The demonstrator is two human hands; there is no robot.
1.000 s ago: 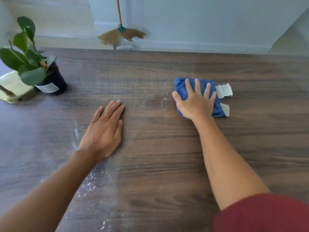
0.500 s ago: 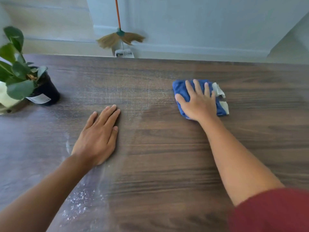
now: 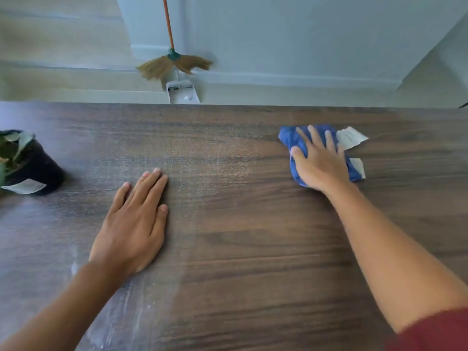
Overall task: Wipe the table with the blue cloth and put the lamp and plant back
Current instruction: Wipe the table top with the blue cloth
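My right hand [image 3: 319, 160] presses flat, fingers spread, on the blue cloth [image 3: 291, 139] at the far right of the dark wooden table [image 3: 253, 236]. White tags of the cloth stick out to the right of my hand. Flat on the table's middle left rests my left hand [image 3: 134, 224], holding nothing. The plant [image 3: 27, 168], in a black pot with a white label, stands at the left edge, its leaves mostly cut off by the frame. The lamp is out of view. White dust streaks lie around my left forearm.
Behind the table's far edge a broom [image 3: 173, 63] with an orange handle and a white dustpan [image 3: 182, 93] lean against the pale wall.
My right hand has slid the blue cloth to the right along the far part of the table. The view has shifted right, so the plant sits further left and the lamp has left the frame.
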